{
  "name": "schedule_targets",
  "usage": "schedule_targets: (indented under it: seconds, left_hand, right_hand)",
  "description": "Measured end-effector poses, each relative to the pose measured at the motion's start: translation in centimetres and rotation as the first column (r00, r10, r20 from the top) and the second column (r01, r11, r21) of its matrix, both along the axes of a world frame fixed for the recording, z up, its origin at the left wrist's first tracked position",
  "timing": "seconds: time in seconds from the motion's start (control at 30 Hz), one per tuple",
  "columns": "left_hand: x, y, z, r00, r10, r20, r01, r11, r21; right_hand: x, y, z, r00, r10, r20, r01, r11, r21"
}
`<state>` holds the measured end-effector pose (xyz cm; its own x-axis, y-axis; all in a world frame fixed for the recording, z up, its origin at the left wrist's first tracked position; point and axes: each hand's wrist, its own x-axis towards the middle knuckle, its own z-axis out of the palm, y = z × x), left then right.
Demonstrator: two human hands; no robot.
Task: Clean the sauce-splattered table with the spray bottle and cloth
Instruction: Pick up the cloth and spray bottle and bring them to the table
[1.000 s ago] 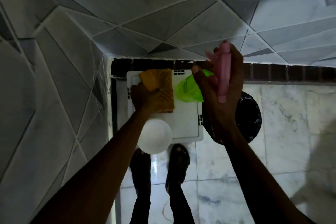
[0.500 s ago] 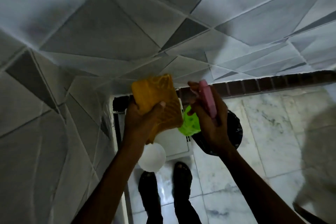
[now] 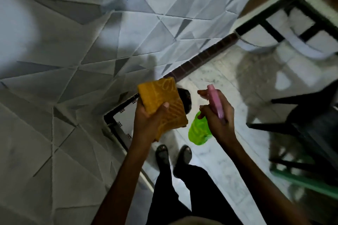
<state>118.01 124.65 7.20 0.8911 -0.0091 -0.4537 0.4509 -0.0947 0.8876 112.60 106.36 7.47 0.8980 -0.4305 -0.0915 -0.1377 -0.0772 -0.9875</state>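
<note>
A: Cloth (image 3: 161,104)?
B: Folded, orange, gripped in the left hand (image 3: 148,122) above the white table's (image 3: 125,115) edge.
A: Spray bottle (image 3: 199,129)?
B: Right hand (image 3: 220,120) curled round its pink head, green body hanging over the floor (image 3: 237,160).

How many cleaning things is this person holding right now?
2. A folded orange cloth is gripped in the left hand; a green spray bottle with a pink head is held in the right hand. Nothing else shows in either hand.
</note>
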Motion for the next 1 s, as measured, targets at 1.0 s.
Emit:
schedule_targets:
  seconds: [1.0]
  left_hand:
    - [-51.9, -48.0, 15.2, 0.265, -0.936, 0.232, 0.951, 0.214, -0.222]
  right_hand:
    - [-64.6, -29.5, 11.9, 0.309, -0.918, 0.248, 0.947, 0.273, -0.171]
